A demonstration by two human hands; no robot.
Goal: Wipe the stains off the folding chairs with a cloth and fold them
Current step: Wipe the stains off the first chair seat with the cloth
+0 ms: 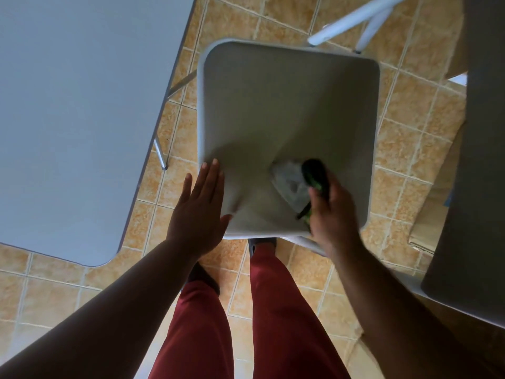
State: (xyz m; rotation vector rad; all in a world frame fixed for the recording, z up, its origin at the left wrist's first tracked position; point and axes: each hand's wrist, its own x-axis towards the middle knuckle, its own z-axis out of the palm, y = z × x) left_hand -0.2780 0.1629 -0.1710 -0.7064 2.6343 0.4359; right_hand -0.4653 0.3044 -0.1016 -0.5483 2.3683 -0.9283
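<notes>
1. Head view, looking straight down: the folding chair (287, 110) stands unfolded at the centre, its pale seat facing up, on a tan tiled floor (410, 127).
2. The left hand (199, 214) lies flat with straight, slightly spread fingers, touching the seat's corner at 7 o'clock.
3. The right hand (333, 214) is curled round a green-and-black item (314, 173) over the seat's corner at 5 o'clock.
4. A pale, see-through-looking thing (289, 179) sits just beyond that item at its 9 o'clock; motion blur hides whether it is a cloth or part of the item.
5. A grey table (68, 119) fills 9 to 11 o'clock, just beside the chair.
6. White metal legs (355, 17) show at 1 o'clock.
7. A dark grey slab (478, 187) runs down 3 o'clock, with cardboard (431, 220) beside it.
8. Red trousers (278, 310) stand at 6 o'clock.
</notes>
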